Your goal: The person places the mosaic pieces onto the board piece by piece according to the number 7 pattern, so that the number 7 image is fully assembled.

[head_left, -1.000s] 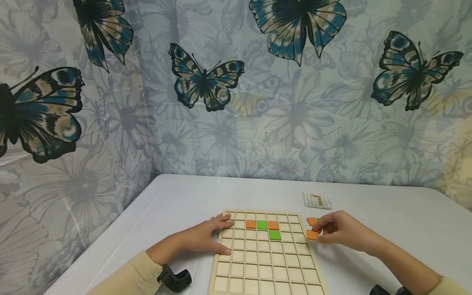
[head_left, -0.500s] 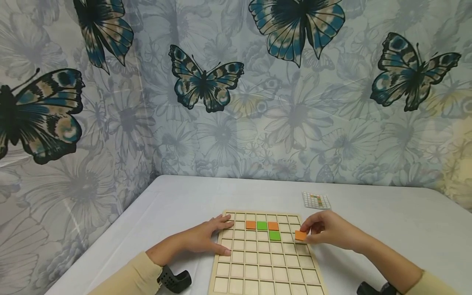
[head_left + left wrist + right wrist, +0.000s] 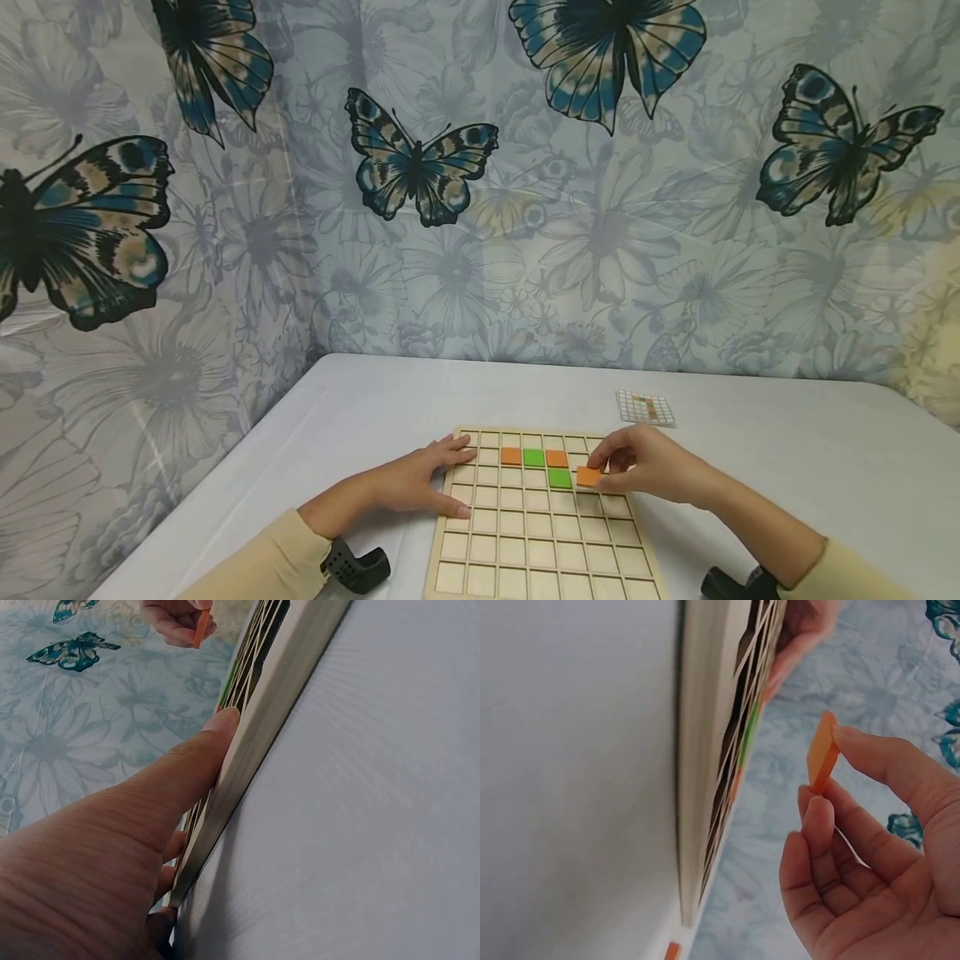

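Observation:
My right hand (image 3: 663,468) pinches a square orange tile (image 3: 588,477) between thumb and fingers, above the upper right part of a wooden grid board (image 3: 525,553). In the right wrist view, the pinched tile (image 3: 823,752) is tilted and apart from the board. My left hand (image 3: 408,482) rests with spread fingers on the board's left edge; its thumb (image 3: 180,765) lies on the rim in the left wrist view. On the board, an orange tile (image 3: 511,456), a green tile (image 3: 533,457) and another orange tile (image 3: 557,458) form a row, with a green tile (image 3: 560,477) below the last.
A small card (image 3: 646,408) printed with a coloured grid lies behind the board on the white table (image 3: 420,392). Another orange tile (image 3: 673,951) shows past the board's end in the right wrist view. Butterfly-patterned cloth (image 3: 465,283) hangs behind the table.
My right hand has moved left, bringing the orange tile from beside the board's right edge to over its upper right squares. The left hand has stayed in place.

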`<state>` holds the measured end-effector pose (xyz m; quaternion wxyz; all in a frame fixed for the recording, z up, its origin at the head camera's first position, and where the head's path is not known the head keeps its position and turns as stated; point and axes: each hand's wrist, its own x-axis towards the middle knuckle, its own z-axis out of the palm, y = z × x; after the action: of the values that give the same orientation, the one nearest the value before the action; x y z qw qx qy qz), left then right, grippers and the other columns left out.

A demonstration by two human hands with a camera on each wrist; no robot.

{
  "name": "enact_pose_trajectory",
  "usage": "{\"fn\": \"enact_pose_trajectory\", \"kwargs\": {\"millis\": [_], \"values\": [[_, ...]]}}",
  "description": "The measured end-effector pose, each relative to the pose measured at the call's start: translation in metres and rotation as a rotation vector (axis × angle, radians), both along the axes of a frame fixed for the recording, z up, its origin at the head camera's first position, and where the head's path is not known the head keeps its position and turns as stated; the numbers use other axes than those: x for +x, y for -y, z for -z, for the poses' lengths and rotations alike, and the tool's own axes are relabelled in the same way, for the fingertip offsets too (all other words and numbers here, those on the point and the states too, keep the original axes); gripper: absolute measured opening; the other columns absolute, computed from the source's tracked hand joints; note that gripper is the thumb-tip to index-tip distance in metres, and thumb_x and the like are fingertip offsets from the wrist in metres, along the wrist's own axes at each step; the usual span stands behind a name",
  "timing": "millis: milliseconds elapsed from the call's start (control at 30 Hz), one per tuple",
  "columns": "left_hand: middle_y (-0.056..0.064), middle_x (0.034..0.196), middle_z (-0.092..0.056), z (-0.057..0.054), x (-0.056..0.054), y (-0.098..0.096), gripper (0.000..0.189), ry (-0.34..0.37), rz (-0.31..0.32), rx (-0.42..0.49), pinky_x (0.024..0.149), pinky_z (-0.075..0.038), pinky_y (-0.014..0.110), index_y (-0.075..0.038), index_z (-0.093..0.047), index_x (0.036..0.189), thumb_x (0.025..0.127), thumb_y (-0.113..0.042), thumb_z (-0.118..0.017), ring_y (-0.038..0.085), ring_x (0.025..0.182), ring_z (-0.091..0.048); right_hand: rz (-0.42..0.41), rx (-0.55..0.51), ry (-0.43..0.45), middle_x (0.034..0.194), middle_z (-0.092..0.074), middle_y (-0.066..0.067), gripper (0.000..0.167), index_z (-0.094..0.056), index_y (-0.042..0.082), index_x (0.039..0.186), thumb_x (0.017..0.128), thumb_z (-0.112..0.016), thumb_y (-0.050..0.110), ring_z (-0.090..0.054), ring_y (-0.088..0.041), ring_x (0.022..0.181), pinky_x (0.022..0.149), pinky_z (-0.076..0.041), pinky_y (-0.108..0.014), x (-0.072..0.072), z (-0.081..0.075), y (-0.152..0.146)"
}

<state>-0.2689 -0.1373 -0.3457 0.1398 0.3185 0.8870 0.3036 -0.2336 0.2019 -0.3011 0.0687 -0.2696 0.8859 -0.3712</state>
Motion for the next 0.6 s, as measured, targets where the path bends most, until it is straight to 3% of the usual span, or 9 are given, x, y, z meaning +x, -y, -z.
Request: {"fn": "enact_pose_trajectory", "kwargs": {"millis": [600], "values": [[0.002, 0.157, -0.018, 0.0, -0.001, 0.0, 0.078, 0.0, 0.012, 0.001, 0.113, -0.012, 0.058, -0.018, -0.038, 0.144, 0.079, -0.041, -0.073, 0.03, 0.146, -0.006, -0.066, -0.036, 0.016, 0.091, -0.065, -0.005, 0.022, -0.068, 0.002, 0.095, 0.079, -0.073, 0.017, -0.056, -0.006, 0.068, 0.064, -0.049, -0.023, -0.007, -0.003, 0.026]]}}
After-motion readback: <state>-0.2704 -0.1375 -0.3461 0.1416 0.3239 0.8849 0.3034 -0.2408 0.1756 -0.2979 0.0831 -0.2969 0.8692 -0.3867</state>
